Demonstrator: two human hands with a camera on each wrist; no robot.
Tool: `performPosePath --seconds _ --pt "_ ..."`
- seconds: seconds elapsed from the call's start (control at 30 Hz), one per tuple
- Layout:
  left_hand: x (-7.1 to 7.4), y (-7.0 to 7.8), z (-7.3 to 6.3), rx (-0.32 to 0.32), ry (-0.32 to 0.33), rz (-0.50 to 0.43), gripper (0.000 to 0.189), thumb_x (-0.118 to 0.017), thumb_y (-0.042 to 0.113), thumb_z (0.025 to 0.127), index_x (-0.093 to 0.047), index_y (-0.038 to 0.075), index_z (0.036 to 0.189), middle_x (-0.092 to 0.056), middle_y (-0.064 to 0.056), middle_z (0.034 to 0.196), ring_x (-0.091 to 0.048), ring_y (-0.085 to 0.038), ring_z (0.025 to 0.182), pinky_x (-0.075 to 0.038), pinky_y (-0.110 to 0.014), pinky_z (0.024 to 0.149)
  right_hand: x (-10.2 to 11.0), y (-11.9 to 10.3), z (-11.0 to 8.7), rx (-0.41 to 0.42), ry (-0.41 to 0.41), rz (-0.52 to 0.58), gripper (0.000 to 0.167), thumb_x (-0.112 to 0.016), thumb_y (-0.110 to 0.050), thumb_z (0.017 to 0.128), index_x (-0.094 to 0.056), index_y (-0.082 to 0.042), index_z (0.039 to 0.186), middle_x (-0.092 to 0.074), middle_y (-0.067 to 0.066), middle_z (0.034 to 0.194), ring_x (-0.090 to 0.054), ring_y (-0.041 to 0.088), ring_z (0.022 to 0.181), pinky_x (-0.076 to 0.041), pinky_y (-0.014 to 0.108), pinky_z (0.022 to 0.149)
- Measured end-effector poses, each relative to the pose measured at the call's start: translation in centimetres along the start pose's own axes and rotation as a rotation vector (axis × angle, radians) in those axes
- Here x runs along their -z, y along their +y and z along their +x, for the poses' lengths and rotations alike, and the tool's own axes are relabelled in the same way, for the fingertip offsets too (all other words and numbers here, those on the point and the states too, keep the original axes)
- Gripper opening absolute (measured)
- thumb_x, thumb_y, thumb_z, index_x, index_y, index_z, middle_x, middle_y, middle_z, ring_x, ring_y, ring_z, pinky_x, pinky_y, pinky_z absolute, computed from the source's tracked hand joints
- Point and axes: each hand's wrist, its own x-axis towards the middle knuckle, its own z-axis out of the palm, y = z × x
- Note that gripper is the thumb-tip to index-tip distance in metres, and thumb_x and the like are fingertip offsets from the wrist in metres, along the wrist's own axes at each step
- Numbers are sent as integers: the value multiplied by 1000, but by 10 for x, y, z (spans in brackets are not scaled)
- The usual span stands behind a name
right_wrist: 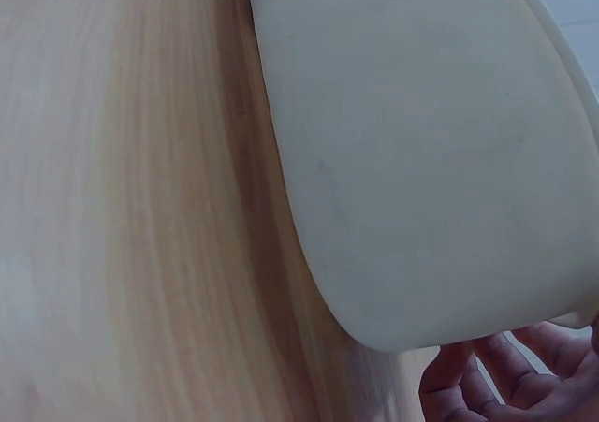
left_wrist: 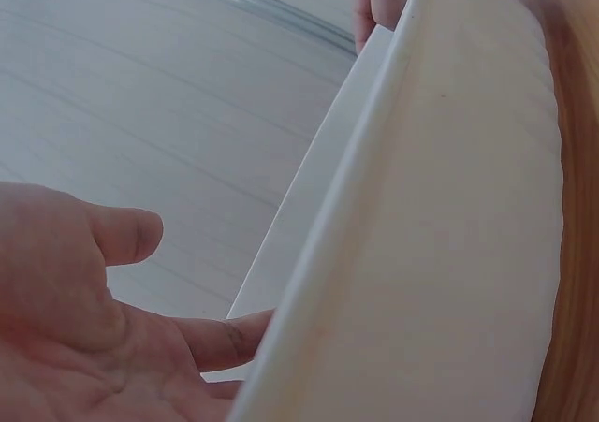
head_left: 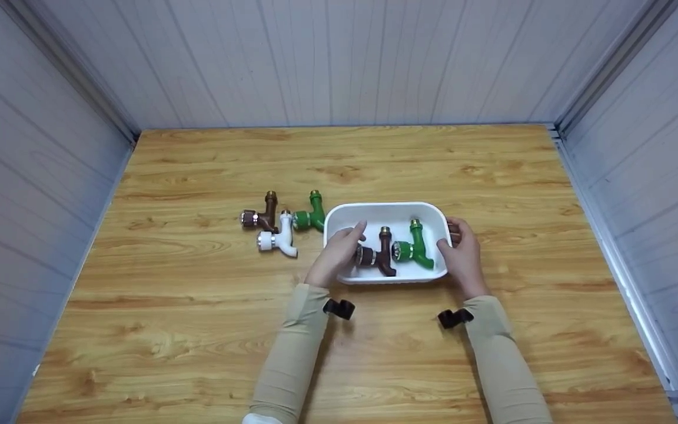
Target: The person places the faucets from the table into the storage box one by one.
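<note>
A white plastic tub point(head_left: 386, 206) holds a brown tap point(head_left: 385, 253) and a green tap point(head_left: 416, 247), lying side by side. My left hand point(head_left: 339, 250) reaches over the tub's left side, thumb raised and apart from the fingers. In the left wrist view, the fingers of that left hand point(left_wrist: 94, 310) pass behind the tub's rim point(left_wrist: 346, 179), where their tips are hidden. At the right end, my right hand point(head_left: 462, 253) grips the tub wall, thumb at the rim and fingers outside. The right wrist view shows the bent fingers point(right_wrist: 510, 371) against the tub's outer wall point(right_wrist: 421, 160).
Left of the tub lie another brown tap point(head_left: 269, 212), a white tap point(head_left: 283, 238) and another green tap point(head_left: 316, 215), the green one close to the tub's wall. The wood-grain table point(head_left: 198, 330) is bounded by pale panels point(head_left: 327, 65) behind and at both sides.
</note>
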Motion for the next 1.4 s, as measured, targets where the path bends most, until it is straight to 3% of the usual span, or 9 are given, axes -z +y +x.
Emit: performPosePath --seconds 0.3,0.5,0.63,0.93,1.1,1.4 --pt "1 0 0 -1 -17 -40 58 -35 44 102 -61 -7 111 -58 -19 106 -53 -27 94 -44 -33 88 0 0 1 -1 -6 8 45 -54 10 84 -49 4 128 -55 21 116 -52 31 104 -45 36 91" --pt "3 0 -4 -63 -23 -63 54 -39 38 102 -60 -10 110 -59 -24 107 -54 -29 93 -44 -34 86 -1 -1 0 11 1 7 46 -54 9 83 -50 4 128 -55 21 114 -54 30 101 -45 34 88" --pt "6 1 -6 -84 -30 -84 54 -40 38 101 -60 -11 111 -58 -27 111 -55 -32 100 -44 -36 91 -2 0 0 14 1 7 45 -54 9 83 -50 4 127 -55 21 114 -54 30 100 -46 34 87" --pt "13 4 -15 -40 -75 -223 54 -44 39 100 -55 -11 118 -53 -28 120 -52 -37 110 -41 -49 99 -1 0 0 -5 6 -18 45 -54 9 85 -49 2 129 -55 20 117 -52 30 104 -45 37 91" --pt "14 3 -19 -43 -90 -294 50 -47 35 100 -54 -12 118 -51 -30 123 -52 -40 111 -42 -47 101 1 -9 -3 5 3 1 45 -53 11 84 -48 7 129 -54 25 117 -52 35 105 -44 39 93" --pt "15 -1 -23 -75 -101 -377 45 -48 29 100 -52 -13 117 -51 -30 123 -53 -41 111 -44 -45 100 0 2 1 15 6 -10 44 -54 10 84 -50 4 128 -56 21 116 -53 30 103 -45 36 89"
